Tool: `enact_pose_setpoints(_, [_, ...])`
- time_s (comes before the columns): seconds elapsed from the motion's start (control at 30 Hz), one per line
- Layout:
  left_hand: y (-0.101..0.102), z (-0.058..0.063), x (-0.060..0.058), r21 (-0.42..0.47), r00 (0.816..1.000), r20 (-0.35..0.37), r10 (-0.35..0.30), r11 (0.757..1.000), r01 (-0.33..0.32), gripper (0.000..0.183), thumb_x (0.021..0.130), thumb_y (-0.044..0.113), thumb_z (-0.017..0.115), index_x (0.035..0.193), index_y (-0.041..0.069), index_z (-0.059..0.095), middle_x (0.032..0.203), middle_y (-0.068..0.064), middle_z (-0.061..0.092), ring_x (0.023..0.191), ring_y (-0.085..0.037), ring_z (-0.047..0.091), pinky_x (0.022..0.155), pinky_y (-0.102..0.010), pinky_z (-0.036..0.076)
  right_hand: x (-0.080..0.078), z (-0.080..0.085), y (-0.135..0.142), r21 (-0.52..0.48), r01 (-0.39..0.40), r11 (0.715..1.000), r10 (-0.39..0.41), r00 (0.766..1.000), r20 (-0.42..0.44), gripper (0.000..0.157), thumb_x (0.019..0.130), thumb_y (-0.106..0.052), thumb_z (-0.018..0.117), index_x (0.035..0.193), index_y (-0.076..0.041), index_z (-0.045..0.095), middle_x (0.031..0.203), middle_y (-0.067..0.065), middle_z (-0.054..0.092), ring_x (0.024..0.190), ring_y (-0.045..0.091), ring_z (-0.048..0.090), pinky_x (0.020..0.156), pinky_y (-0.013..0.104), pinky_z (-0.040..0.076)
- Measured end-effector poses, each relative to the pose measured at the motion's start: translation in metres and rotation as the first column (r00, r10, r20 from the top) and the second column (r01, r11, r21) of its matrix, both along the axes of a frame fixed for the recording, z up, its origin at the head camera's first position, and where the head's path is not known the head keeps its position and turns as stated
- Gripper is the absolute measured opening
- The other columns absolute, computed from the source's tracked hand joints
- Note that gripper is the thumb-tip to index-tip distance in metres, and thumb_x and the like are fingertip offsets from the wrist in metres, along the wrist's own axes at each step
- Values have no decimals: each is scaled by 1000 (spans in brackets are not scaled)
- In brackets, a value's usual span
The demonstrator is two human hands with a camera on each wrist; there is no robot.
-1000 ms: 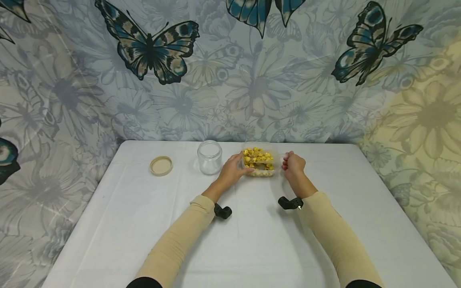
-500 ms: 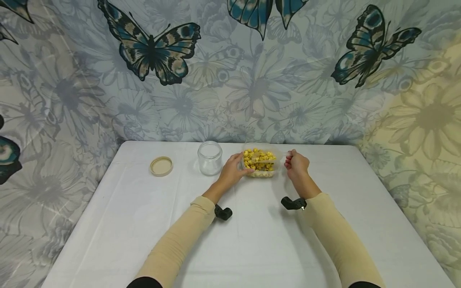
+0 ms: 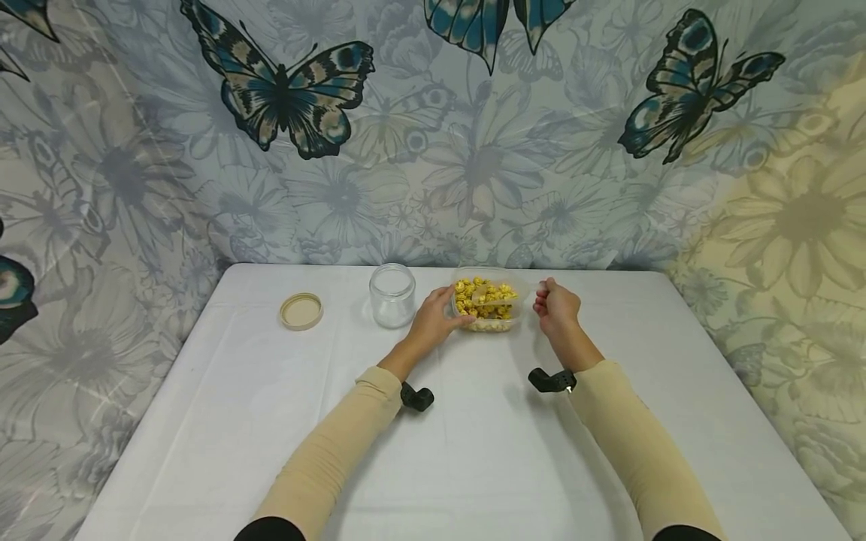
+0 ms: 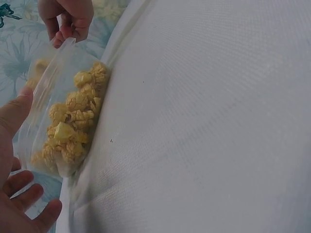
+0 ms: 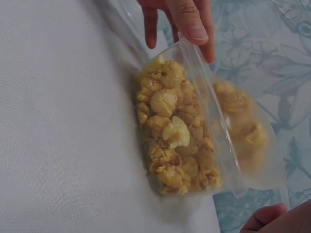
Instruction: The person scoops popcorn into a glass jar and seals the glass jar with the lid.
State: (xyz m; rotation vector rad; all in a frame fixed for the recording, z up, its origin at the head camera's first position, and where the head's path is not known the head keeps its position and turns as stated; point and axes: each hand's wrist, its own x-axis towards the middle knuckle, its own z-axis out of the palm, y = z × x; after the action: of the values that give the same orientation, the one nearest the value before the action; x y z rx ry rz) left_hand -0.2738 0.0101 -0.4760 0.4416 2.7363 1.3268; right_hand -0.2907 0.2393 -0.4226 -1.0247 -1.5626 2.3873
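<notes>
A clear plastic container (image 5: pixel 227 145) of yellow caramel popcorn (image 5: pixel 164 102) stands near the far edge of the table. My left hand (image 3: pixel 431 321) holds its left end, thumb on the near rim corner and fingers around the far side. My right hand (image 3: pixel 558 309), at the container's right, pinches the thin handle of a translucent scoop (image 5: pixel 274 167). The scoop's bowl overlaps the container's open top, and popcorn shows blurred through its wall in the right wrist view. In the left wrist view, the curled right fingers (image 4: pixel 65 31) meet above the rim.
A clear round jar (image 3: pixel 392 299) stands open just left of my left hand. Farther left lies a round, cream-rimmed lid (image 3: pixel 301 327). The white-covered table (image 3: pixel 467 451) ends against a butterfly-patterned backdrop (image 3: pixel 473 165).
My right hand has shifted slightly right and away with the scoop, then stays almost still. The scoop sits a little higher in the container. The left hand keeps its place.
</notes>
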Motion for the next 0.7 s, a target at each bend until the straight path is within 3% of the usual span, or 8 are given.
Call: enact_pose_setpoints(0.7, [-3, 1, -2, -10, 1000, -10, -14, 1000, 14, 85, 86, 44, 72, 152, 9, 33, 153, -15, 39, 141, -34, 37, 115, -47, 35, 0, 0, 0, -21, -33, 999, 33, 999, -15, 21, 103, -22, 46, 108, -4, 56, 58, -2, 50, 50, 7, 42, 43, 17, 39])
